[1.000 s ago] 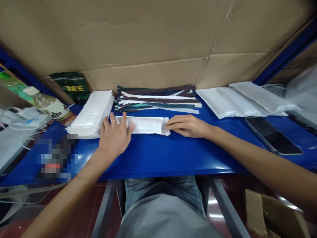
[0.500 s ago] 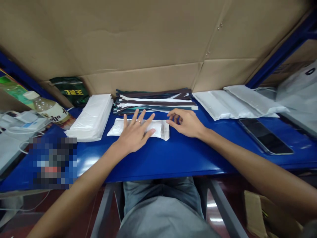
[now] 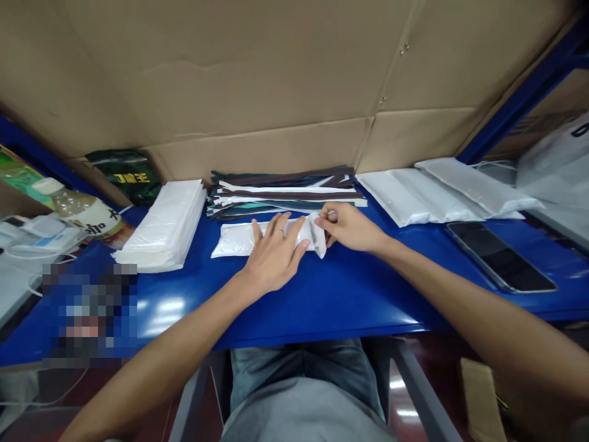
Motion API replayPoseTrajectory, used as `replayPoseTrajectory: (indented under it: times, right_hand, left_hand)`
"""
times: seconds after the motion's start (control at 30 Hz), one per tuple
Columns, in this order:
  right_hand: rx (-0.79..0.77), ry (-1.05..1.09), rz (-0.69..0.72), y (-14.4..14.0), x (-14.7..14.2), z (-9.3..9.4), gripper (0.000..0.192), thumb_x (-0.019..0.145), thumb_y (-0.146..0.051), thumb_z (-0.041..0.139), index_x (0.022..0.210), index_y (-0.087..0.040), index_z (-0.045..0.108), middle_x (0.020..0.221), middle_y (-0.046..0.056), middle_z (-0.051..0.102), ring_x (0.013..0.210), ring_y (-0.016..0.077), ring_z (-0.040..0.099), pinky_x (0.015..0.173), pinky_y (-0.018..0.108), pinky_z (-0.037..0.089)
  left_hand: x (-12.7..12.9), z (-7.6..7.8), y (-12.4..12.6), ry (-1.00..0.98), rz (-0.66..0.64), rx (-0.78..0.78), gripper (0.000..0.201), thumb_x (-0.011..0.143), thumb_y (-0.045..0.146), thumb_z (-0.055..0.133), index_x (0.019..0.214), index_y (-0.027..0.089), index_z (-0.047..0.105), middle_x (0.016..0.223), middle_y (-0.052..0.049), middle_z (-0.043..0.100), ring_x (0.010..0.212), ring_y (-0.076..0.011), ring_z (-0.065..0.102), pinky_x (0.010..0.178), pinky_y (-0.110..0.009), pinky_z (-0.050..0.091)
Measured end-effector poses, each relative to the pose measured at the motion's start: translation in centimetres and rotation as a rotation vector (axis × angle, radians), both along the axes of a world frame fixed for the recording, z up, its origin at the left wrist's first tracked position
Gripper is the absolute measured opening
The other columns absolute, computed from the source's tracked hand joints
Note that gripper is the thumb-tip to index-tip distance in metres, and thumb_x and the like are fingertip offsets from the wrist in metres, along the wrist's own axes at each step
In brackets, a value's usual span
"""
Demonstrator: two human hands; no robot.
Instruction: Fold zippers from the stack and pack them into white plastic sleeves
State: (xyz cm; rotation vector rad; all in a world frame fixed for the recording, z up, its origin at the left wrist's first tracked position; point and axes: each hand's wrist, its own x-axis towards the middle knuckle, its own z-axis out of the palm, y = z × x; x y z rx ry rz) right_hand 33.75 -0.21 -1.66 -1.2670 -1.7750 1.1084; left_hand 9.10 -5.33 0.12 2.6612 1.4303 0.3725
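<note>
A white plastic packet point(image 3: 234, 240) lies flat on the blue table point(image 3: 331, 294) in front of me. My left hand point(image 3: 276, 253) rests palm down across its middle and right part, fingers spread, a ring on one of them. At the packet's right end my right hand point(image 3: 345, 226) pinches the clear flap point(image 3: 318, 236), which is lifted and bent. Just behind the packet lies a pile of zippers point(image 3: 285, 190) in brown, white and teal. What is inside the packet cannot be made out.
Flat white sleeves point(image 3: 163, 221) are stacked at left, beside a drink bottle point(image 3: 87, 212) and a dark green pouch point(image 3: 126, 175). Several filled white packets point(image 3: 418, 196) lie at right, with a phone point(image 3: 499, 255) in front. A cardboard sheet point(image 3: 257, 73) stands behind.
My right hand has closed on the packet's right end and raised its flap. My left hand has slid right along the packet, which lies slightly further right.
</note>
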Motion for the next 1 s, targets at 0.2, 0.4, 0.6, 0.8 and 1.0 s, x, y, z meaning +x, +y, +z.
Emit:
replayPoseTrajectory:
  times: [0.2, 0.4, 0.6, 0.8, 1.0]
  right_hand:
    - [-0.05, 0.362, -0.002, 0.6, 0.5, -0.5, 0.033, 0.093, -0.049, 0.088, 0.098, -0.024, 0.067, 0.091, 0.007, 0.08, 0.084, 0.0246, 0.08, 0.084, 0.045, 0.071]
    - [0.069, 0.304, 0.224, 0.8, -0.1, -1.1, 0.02, 0.092, -0.031, 0.085, 0.107, -0.025, 0.072, 0.114, 0.007, 0.082, 0.11, 0.0271, 0.08, 0.111, 0.053, 0.062]
    - [0.108, 0.29, 0.196, 1.1, 0.2, -1.6, 0.025, 0.09, -0.025, 0.08, 0.113, -0.027, 0.07, 0.124, 0.008, 0.079, 0.116, 0.0283, 0.078, 0.111, 0.054, 0.063]
    - [0.538, -0.012, 0.238, 0.6, 0.7, -0.7, 0.037, 0.092, -0.023, 0.081, 0.127, -0.033, 0.08, 0.137, 0.004, 0.079, 0.132, 0.0307, 0.072, 0.121, 0.056, 0.054]
    - [0.546, 0.313, 0.088, 0.1, 0.9, 0.6, 0.01, 0.1, -0.036, 0.081, 0.11, -0.034, 0.081, 0.115, 0.001, 0.082, 0.109, 0.0248, 0.077, 0.103, 0.046, 0.062]
  left_hand:
    - [-0.9, -0.4, 0.5, -0.03, -0.198, -0.051, 0.062, 0.121, 0.039, 0.037, 0.178, 0.018, 0.027, 0.183, -0.02, 0.037, 0.174, -0.0356, 0.027, 0.139, -0.075, 0.015]
    - [-0.9, -0.6, 1.0, -0.018, -0.223, 0.213, 0.054, 0.11, 0.031, 0.068, 0.16, 0.02, 0.054, 0.163, -0.018, 0.059, 0.15, -0.0366, 0.057, 0.124, -0.058, 0.051]
    - [0.8, -0.7, 2.2, 0.276, -0.316, 0.599, 0.035, 0.111, 0.007, 0.049, 0.13, 0.016, 0.077, 0.131, -0.015, 0.078, 0.118, -0.0316, 0.073, 0.087, -0.045, 0.063]
    - [0.2, 0.3, 2.9, -0.031, -0.252, 0.769, 0.022, 0.109, 0.012, 0.063, 0.12, 0.022, 0.079, 0.11, -0.006, 0.083, 0.097, -0.0228, 0.077, 0.063, -0.032, 0.058]
    - [-0.9, 1.6, 1.9, -0.515, -0.433, 0.737, 0.041, 0.103, 0.021, 0.079, 0.143, 0.025, 0.07, 0.126, -0.01, 0.079, 0.114, -0.0253, 0.078, 0.097, -0.043, 0.067]
